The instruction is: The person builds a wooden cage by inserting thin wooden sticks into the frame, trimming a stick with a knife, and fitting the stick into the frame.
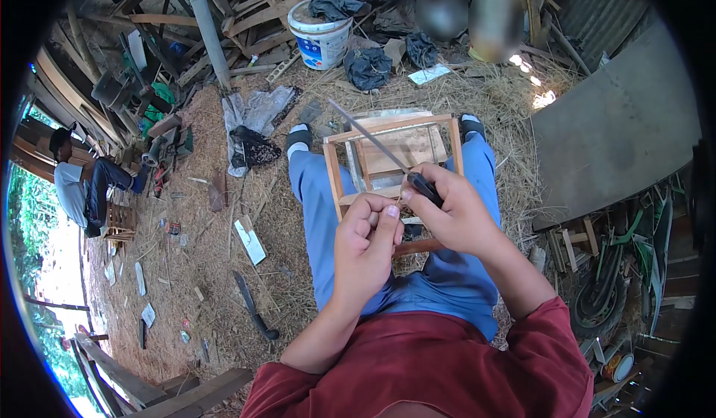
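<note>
My right hand (446, 208) is closed round the black handle of a long, thin-bladed knife (371, 137), whose blade slants up and to the left. My left hand (368, 233) is closed in a pinch close beside it. Something thin and small may be between its thumb and fingers, but I cannot make it out. Below and beyond both hands, a rectangular wooden frame (333, 166) stands between my knees. Inside and behind its bars lie pale wooden boards (403, 153). My hands hide part of the frame's near side.
A machete (252, 306) lies on the straw-covered ground at left, near a white board (250, 242). Further off are a white bucket (321, 41), black plastic bags (368, 68) and stacked timber. A person (74, 183) sits at far left. A large grey sheet (615, 123) and motorbike wheel (599, 299) are at right.
</note>
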A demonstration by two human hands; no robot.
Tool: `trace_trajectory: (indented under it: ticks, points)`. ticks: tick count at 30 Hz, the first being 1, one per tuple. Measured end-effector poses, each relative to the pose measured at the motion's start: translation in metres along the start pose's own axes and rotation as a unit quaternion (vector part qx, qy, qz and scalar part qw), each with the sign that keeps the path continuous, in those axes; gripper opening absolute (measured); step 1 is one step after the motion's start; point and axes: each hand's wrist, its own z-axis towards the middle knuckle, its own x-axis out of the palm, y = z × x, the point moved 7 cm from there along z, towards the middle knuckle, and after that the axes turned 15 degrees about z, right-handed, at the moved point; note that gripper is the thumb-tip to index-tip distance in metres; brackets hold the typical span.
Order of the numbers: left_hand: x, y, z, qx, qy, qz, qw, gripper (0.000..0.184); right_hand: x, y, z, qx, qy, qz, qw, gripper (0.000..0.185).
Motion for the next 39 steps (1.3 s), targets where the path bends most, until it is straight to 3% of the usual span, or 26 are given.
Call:
trace_trajectory:
  ticks: [4,17,20,35,39]
  points:
    - [0.002,-0.004,-0.005,0.015,0.002,-0.041,0.999,0.011,0.003,0.003,-0.002,-0.007,0.015,0.081,0.997,0.009]
    - [-0.006,-0.017,-0.003,0.021,-0.007,-0.052,0.998,0.013,-0.007,0.020,-0.001,-0.028,-0.014,0.026,0.999,0.014]
    - [-0.003,-0.015,-0.004,0.017,0.010,-0.055,0.998,0.011,-0.004,0.022,0.000,-0.016,-0.018,0.083,0.996,0.014]
    - [0.002,-0.012,-0.001,0.022,0.013,-0.051,0.998,0.007,-0.004,0.013,0.001,-0.013,-0.018,0.033,0.999,0.011]
    - [0.001,-0.014,0.000,0.030,0.018,-0.058,0.998,0.007,-0.005,0.016,0.000,-0.059,-0.023,-0.026,0.998,0.009]
